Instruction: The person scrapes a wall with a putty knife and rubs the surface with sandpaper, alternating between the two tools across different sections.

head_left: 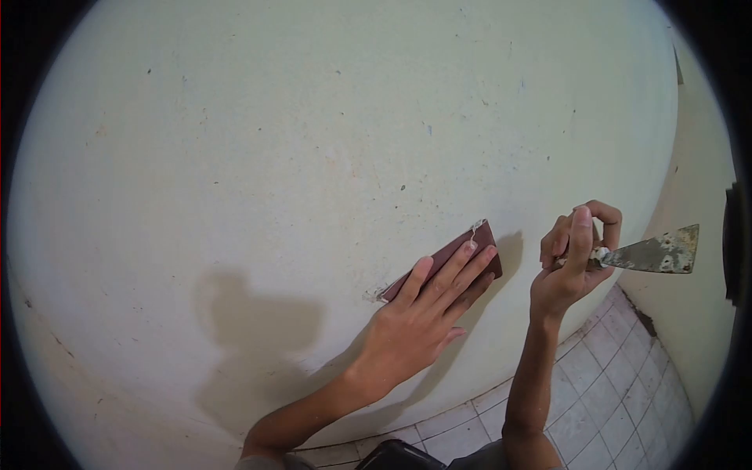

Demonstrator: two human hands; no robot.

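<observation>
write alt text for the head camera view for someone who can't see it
A person's left hand holds a dark red sheet, possibly sandpaper, against a pale, speckled wall, while the right hand grips a scraper with a stained blade pointing to the right of the view. Pale floor tiles show below.

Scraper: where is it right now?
In the head view, the scraper is at the right, held in the right hand, its blade pointing right, away from the brown sheet under the left hand.
</observation>
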